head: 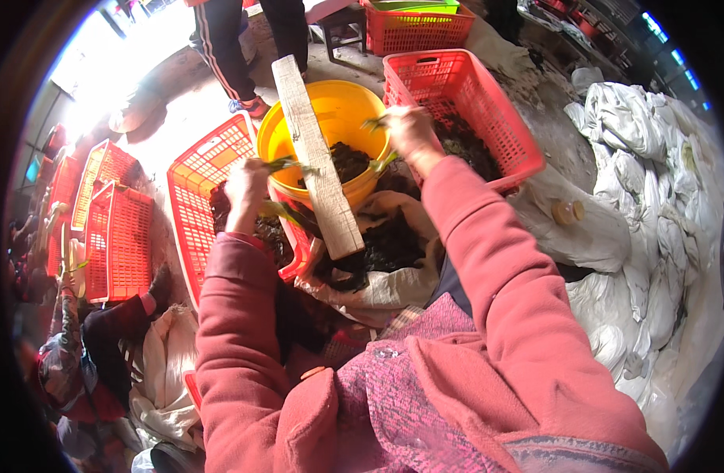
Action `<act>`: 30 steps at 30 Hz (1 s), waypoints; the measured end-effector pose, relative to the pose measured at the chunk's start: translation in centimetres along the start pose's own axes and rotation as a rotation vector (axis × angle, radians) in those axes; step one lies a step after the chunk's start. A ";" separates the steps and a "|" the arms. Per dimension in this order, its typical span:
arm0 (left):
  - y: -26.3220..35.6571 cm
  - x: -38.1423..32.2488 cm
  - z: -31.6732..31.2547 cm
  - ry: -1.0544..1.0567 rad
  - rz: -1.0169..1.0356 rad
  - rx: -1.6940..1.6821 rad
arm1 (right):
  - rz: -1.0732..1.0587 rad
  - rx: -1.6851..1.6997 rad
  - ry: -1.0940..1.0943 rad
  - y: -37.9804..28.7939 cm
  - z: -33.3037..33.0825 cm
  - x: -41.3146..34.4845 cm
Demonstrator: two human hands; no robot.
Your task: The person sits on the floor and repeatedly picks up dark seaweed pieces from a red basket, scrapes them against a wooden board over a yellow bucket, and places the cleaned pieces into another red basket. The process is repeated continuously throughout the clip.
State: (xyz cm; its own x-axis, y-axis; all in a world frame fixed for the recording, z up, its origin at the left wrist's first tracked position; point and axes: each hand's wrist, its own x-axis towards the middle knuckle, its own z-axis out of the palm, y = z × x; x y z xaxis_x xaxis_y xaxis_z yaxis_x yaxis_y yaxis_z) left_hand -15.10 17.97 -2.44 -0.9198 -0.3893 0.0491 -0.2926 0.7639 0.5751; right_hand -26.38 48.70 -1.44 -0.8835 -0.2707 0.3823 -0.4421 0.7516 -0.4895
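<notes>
My left hand (247, 188) is closed around green leafy strips at the left of a yellow plastic bucket (267, 133). Over the bucket's right rim, my right hand (408, 131) grips another green leafy strip (374, 123). A wooden board (315, 148) lies across the bucket, its near end over an open white woven sack (380, 295) of dark, wet-looking material (394, 243). More of this dark stuff (351, 161) sits in the bucket. The exact kind of strips and material cannot be told.
Red plastic crates flank the bucket at left (190, 195) and right (518, 142), both holding dark material. White sacks (628, 177) are piled at the right, with a small jar-like thing (567, 211). A person (220, 47) stands beyond the bucket; another (96, 355) sits at the left near stacked crates (122, 242).
</notes>
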 end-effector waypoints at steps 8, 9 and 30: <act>-3.1 -1.5 -3.0 0.012 -0.132 -0.665 | 0.094 0.506 0.102 4.6 -3.8 1.3; -2.5 -1.5 -2.9 -0.017 -0.124 -0.746 | 0.109 0.519 0.158 4.8 -4.3 1.2; 5.5 -8.7 -4.0 -0.480 0.024 -1.510 | -0.017 0.589 0.117 4.6 -9.2 -2.6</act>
State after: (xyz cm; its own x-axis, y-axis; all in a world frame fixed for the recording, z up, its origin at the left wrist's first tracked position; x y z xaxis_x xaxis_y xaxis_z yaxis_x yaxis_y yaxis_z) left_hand -7.67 23.52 3.56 -0.9994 0.0304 -0.0140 -0.0282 -0.5402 0.8411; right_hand -24.69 58.42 2.54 -0.8676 -0.1864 0.4610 -0.4967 0.2787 -0.8220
